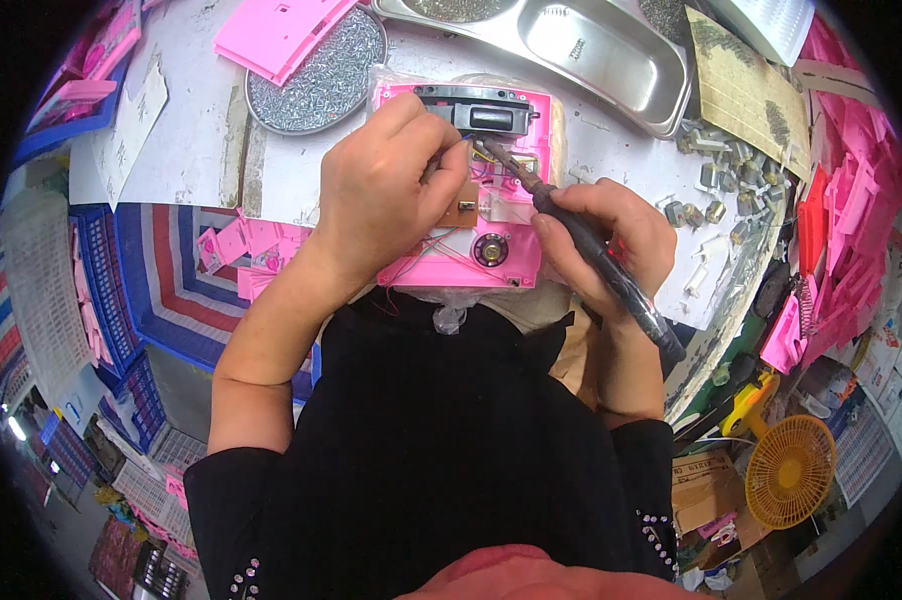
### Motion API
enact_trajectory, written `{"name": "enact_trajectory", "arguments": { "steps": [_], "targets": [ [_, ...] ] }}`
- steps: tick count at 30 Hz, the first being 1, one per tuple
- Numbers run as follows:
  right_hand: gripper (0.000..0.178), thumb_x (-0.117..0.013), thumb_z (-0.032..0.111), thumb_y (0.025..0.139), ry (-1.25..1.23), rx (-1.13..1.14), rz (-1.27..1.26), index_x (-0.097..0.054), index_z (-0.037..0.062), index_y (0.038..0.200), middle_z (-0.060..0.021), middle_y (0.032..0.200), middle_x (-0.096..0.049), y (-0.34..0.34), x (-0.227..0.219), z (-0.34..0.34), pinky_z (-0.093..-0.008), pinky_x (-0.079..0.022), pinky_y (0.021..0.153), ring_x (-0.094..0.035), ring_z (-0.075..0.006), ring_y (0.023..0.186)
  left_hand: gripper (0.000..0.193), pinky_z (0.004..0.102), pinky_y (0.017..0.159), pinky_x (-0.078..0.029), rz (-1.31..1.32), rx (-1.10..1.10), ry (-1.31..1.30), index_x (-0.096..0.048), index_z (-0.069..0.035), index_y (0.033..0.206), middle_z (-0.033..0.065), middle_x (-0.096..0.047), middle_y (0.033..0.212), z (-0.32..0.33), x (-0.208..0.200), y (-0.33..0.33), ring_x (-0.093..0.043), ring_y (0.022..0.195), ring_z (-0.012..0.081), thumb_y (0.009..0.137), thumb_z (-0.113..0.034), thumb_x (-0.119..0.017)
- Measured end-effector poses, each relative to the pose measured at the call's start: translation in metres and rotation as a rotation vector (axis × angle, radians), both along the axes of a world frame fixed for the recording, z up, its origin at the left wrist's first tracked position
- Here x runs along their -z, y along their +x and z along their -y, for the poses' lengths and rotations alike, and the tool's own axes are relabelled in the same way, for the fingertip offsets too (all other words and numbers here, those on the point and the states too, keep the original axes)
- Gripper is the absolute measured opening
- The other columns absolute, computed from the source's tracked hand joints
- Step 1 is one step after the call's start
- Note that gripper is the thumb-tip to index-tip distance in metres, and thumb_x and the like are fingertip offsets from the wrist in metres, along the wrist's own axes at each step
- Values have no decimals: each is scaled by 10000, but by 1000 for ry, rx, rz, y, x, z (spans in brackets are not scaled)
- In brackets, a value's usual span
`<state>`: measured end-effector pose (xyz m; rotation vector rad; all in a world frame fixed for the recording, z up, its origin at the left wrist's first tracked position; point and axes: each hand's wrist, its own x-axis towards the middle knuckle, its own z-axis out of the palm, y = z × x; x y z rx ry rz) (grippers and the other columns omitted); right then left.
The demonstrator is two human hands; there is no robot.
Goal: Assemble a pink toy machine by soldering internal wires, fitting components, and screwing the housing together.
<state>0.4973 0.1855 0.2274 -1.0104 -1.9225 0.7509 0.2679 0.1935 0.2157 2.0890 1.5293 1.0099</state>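
A pink plastic housing (pixel 441 272) lies open in front of me, with thin coloured wires, a small round speaker (pixel 491 250) and a brown circuit board (pixel 459 208) inside. A dark grey plastic part (pixel 486 112) sits along its far edge. Over the housing's left side, my left hand (pixel 391 180) is closed in a pinch; what the fingertips hold is too small to make out. My right hand (pixel 616 235) grips a black-handled soldering iron (pixel 611 275). The iron's tip points far left into the housing, just below the dark grey part and close to my left fingertips.
Beyond the housing stand a round tray of small screws (pixel 316 85), with pink panels (pixel 281 35) over its rim, and a steel tray (pixel 611 65). Small metal parts (pixel 726 175) lie to the right. A blue crate (pixel 171 325) is at left, an orange fan (pixel 789 470) at lower right.
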Motion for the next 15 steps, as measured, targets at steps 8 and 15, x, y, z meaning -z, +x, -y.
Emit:
{"name": "enact_trajectory", "arguments": {
  "steps": [8,15],
  "targets": [
    [262,-842,7,780,-26,-3,-20,-689,4,992,-90,776,-702,0,0,1,-241,-454,545,-634,-119,621,95,369,544,-486,5,10,-8,-651,-60,787,67,-591,756,-1,0,-2,-610,619,253,801,-68,-745],
    [264,-877,86,754,-4,46,-35,-706,54,952,-67,724,-691,-2,0,0,-264,-469,515,-633,-157,574,97,362,544,-483,19,13,-22,-651,-62,788,61,-588,754,-1,1,-3,-605,616,246,799,-76,-746]
  ]
}}
